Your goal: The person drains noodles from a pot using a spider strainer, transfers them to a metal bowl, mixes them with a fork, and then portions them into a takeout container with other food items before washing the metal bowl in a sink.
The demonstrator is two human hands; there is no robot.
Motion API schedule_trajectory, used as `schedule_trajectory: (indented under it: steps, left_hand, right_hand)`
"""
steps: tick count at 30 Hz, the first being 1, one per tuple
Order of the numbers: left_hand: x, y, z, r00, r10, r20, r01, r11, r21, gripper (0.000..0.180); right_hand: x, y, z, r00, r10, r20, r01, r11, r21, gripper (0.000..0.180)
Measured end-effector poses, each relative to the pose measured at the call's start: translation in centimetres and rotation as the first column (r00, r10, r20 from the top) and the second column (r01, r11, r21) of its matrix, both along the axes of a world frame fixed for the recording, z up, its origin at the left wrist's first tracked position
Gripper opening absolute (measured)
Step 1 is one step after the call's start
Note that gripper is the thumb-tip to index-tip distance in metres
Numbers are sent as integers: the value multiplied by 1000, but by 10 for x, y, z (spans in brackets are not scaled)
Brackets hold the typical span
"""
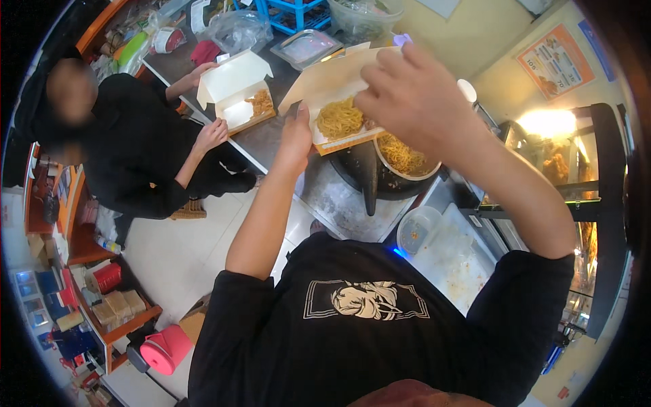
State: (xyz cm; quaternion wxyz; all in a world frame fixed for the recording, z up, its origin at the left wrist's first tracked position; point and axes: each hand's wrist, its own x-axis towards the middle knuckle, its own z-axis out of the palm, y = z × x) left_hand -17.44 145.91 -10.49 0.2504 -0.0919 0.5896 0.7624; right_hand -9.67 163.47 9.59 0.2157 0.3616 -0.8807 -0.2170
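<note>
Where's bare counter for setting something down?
Bare counter shows between the left forearm and the black handle; a smaller patch lies between the co-worker's box and the left hand. The far side is crowded: blue basket, plastic bag, clear tub.

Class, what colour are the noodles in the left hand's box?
The noodles are yellow, clearest in the head view.

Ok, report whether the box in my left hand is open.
Open: the box has its lid raised, and noodles show inside.
</note>
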Motion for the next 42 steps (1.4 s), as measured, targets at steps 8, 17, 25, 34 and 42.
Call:
schedule_trajectory:
  steps: [8, 17, 25, 34, 42]
  left_hand:
    - [20, 6, -11, 989, 144, 31, -147, 981, 124, 54]
    - [37, 8, -20, 971, 223, 85, -235, 955, 183, 53]
    - [35, 15, -22, 942, 254, 219, -312, 904, 293, 58]
    - [32, 22, -39, 945, 256, 203, -288, 947, 145, 60]
    - [33, -1, -71, 970, 242, 35, -244, 963, 113, 63]
  right_hand:
    - [-2, -18, 0, 999, 17, -49, -22, 995, -95, 6]
    - [75, -38, -115, 820, -372, 435, 532, 776, -340, 30]
    - [136, -32, -177, 820, -400, 410, 572, 611, -547, 52]
    - [167, -8, -162, 784, -435, 442, 618, 485, -619, 57]
    - [45, -6, -122, 909, -170, 380, 331, 848, -414, 24]
